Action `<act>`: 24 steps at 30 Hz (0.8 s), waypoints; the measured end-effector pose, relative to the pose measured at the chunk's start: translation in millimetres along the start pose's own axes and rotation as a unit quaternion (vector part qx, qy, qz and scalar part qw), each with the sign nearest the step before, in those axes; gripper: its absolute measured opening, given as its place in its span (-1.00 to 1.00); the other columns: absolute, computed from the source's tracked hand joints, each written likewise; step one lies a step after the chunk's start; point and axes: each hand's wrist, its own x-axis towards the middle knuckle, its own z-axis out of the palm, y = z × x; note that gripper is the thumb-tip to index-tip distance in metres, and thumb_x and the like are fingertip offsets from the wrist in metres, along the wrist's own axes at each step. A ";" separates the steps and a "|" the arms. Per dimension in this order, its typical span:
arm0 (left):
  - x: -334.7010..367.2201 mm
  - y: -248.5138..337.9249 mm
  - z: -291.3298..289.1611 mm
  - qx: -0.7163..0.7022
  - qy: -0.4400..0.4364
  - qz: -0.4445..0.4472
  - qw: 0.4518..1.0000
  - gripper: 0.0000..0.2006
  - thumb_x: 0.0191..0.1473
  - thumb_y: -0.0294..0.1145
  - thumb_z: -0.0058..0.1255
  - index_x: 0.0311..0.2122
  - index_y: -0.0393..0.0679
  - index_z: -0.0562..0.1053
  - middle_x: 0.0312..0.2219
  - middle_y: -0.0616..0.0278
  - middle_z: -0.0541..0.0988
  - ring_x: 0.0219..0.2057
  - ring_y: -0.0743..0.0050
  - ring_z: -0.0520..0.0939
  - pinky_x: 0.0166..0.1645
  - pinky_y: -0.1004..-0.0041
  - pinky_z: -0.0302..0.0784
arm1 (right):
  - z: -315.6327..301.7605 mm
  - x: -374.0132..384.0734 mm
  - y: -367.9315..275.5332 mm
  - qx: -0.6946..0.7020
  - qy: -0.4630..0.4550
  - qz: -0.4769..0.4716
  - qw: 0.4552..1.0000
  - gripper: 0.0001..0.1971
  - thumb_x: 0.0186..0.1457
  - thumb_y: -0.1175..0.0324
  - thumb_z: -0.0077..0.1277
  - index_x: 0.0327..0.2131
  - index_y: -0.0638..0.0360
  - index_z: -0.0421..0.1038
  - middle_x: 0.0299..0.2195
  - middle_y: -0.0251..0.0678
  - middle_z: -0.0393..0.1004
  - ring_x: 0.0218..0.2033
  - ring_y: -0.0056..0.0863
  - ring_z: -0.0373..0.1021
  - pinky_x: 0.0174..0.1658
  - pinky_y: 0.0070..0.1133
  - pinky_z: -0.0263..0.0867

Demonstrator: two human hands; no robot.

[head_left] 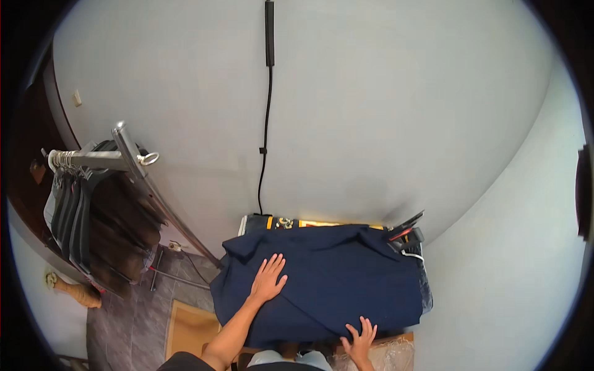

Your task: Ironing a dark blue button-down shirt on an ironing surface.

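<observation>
A dark navy cloth (328,266) is spread over a table and hangs past its near edge. Flat on its left half lies my left hand (268,281), fingers stretched out and holding nothing. My right hand (361,339) is at the cloth's near edge, right of the middle, with fingers apart and nothing gripped. From the left hand a slanting fold or seam line runs down toward the right one. At the far right corner stands what looks like a clothes iron (408,235), dark with a red part, a white cord beside it.
A metal clothes rack (99,159) with dark hangers (77,213) stands to the left. A black cable (267,123) runs down the grey wall behind the table. Below at left is a tan board (189,328); clear plastic wrap (396,355) lies near my right hand.
</observation>
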 end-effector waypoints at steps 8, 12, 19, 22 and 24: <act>-2.3 -15.0 -33.9 -0.162 -0.051 0.053 0.984 -0.33 0.07 0.07 0.22 0.19 -0.16 0.45 0.34 0.04 0.29 0.45 0.07 0.08 0.50 0.01 -0.13 | -63.9 41.0 9.0 0.053 -0.083 -0.078 0.992 -0.66 -0.13 0.35 0.28 -0.17 -0.10 0.65 0.06 -0.28 0.47 0.18 -0.24 0.33 0.35 0.02 -0.06; -6.7 -19.5 -57.6 -0.121 -0.066 0.100 0.985 -0.60 -0.03 -0.10 0.32 -0.08 -0.04 0.62 0.24 0.09 0.42 0.40 0.03 0.18 0.48 -0.05 -0.07 | -140.8 123.4 2.9 0.034 -0.221 -0.119 0.967 -0.87 -0.04 0.31 0.21 -0.38 0.07 0.64 -0.03 -0.34 0.53 0.13 -0.26 0.35 0.37 0.05 -0.07; 49.6 -12.9 -60.0 -0.141 0.196 -0.014 0.970 -0.85 0.00 -0.42 0.29 -0.27 -0.14 0.64 -0.10 0.22 0.62 0.09 0.12 0.53 0.22 0.23 0.41 | -195.1 355.4 49.2 0.085 -0.213 -0.105 0.968 -0.79 -0.01 0.45 0.12 -0.27 0.31 0.55 -0.21 -0.15 0.54 -0.22 -0.22 0.49 -0.09 -0.38 0.42; 82.8 -3.7 -57.5 -0.059 0.264 -0.058 0.961 -0.86 -0.02 -0.44 0.29 -0.31 -0.13 0.59 -0.17 0.23 0.58 -0.01 0.13 0.54 0.08 0.22 0.43 | -166.2 403.9 32.4 -0.198 0.174 -0.288 0.921 -0.81 -0.05 0.36 0.27 -0.32 0.19 0.58 -0.18 -0.24 0.48 0.02 -0.22 0.36 0.22 -0.20 0.14; 93.6 -0.9 -47.7 -0.013 0.264 -0.090 0.960 -0.85 -0.04 -0.52 0.25 -0.32 -0.10 0.54 -0.13 0.22 0.52 0.01 0.14 0.50 0.07 0.20 0.38 | -129.0 410.0 29.5 -0.175 0.145 -0.278 0.933 -0.80 -0.02 0.33 0.25 -0.28 0.15 0.59 -0.17 -0.24 0.46 0.04 -0.23 0.32 0.24 -0.18 0.08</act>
